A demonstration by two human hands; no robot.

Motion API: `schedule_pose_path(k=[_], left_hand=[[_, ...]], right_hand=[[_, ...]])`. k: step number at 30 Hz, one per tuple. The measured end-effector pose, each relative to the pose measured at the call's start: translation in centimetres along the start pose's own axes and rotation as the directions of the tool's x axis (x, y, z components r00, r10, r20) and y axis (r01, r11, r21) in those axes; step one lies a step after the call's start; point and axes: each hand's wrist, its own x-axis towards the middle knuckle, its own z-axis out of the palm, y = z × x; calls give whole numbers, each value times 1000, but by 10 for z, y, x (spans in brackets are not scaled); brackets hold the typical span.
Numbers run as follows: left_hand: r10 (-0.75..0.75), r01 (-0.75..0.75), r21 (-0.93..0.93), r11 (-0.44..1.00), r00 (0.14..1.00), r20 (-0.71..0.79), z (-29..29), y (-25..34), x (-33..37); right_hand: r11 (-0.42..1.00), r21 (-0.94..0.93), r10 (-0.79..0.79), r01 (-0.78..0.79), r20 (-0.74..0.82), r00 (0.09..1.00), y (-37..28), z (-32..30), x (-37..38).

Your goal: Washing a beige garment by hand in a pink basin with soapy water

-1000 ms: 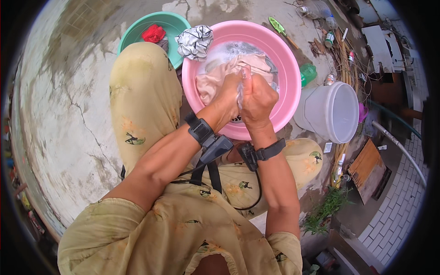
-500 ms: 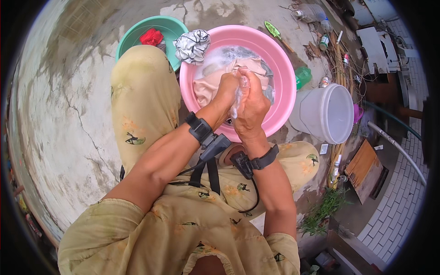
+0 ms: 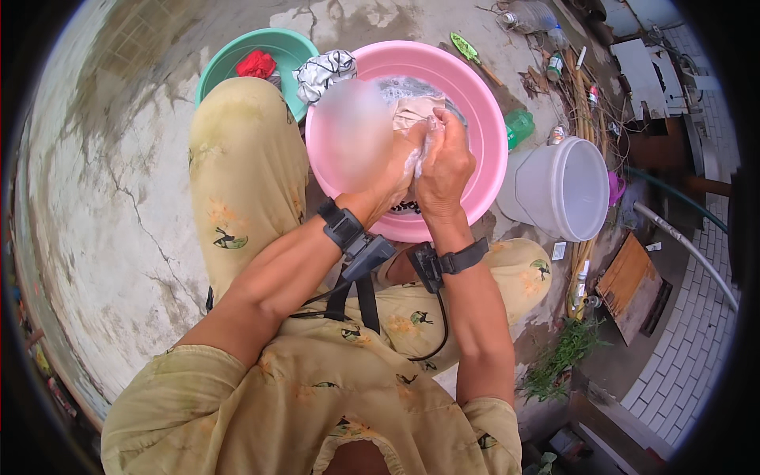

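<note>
When we look at the upper middle of the frame, we find the pale pink cloth (image 3: 417, 109) inside the pink basin (image 3: 489, 158), appearing just above the left hand (image 3: 402, 161) and the right hand (image 3: 447, 165). These are close together, the right curled; blur partly covers the left, and we cannot tell if either grips cloth.

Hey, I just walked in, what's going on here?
Someone's soapy left hand and right hand are close together over a pink basin that holds suds and a pale pink cloth. Blur hides part of the basin's left side, so whatever the hands grip is unclear. A patterned cloth sits at the rims of this basin and a green basin, which holds a red cloth.
</note>
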Motion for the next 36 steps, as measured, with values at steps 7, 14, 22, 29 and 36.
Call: schedule_pose_path(k=[7,14,22,29,36], left_hand=[[-23,27,71,997,998,-59,3,-3,-1],[5,-2,64,998,999,-52,3,-3,0],[13,132,-400,907,940,340,-8,12,17],[92,-74,-63,995,929,359,-20,13,17],[98,-77,-94,993,964,246,-20,21,18]], right_hand=[[991,-98,86,-87,-14,996,10,-4,6],[975,-183,143,-128,69,987,23,-8,12],[311,586,712,-748,378,592,30,-33,32],[282,681,558,-676,456,693,20,-45,36],[616,394,319,-682,667,673,17,-68,35]])
